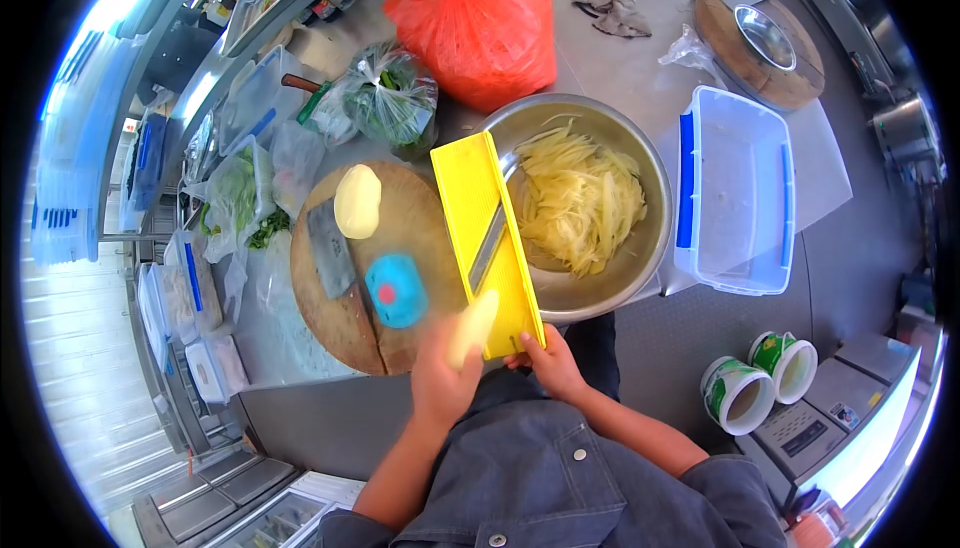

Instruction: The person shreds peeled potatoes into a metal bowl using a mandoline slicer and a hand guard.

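A yellow mandoline slicer [482, 238] leans with one edge over the rim of a metal bowl [655, 238], its slanted blade facing up. My right hand [550, 363] grips its near end. In my left hand [445, 378], smeared by motion, is a peeled potato [473, 328], at the lower part of the slicer. Pale yellow potato shreds [580, 198] are heaped in the bowl. On the round wooden board [400, 203] lie another peeled potato [358, 202], a cleaver [330, 248] and a blue rounded thing with a pink middle [396, 291].
Behind the bowl stands a full red plastic bag [475, 28], beside bagged greens [390, 98]. A clear plastic container [740, 188] with blue clips sits at the right. Farther back, a small metal bowl [765, 38] rests on another round board [715, 33]. Two tubs [738, 395] stand lower right.
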A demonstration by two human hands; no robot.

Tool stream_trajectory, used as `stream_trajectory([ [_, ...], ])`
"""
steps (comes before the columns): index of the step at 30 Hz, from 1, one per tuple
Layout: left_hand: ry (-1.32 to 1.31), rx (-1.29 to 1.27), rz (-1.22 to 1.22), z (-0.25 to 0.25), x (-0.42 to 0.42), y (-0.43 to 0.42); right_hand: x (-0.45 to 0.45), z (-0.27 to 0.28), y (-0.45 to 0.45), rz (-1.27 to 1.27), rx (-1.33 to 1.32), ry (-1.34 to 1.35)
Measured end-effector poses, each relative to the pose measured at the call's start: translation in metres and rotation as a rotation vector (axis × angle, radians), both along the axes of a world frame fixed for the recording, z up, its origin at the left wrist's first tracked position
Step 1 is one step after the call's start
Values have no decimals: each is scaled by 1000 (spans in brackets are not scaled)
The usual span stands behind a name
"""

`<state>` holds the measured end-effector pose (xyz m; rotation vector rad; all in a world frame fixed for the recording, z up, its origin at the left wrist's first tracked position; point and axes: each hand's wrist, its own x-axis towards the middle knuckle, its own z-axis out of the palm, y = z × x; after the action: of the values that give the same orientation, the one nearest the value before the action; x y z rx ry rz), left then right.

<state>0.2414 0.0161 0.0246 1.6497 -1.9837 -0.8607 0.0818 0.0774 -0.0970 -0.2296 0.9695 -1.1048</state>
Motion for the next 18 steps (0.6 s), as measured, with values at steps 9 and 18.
stream_trajectory([
  [9, -266, -25, 110, 4, -46, -88, 3, 7, 2, -13, -25, 37],
  [18, -402, 60, -125, 27, -49, -29, 3, 3, -5, -1, -64, 74],
])
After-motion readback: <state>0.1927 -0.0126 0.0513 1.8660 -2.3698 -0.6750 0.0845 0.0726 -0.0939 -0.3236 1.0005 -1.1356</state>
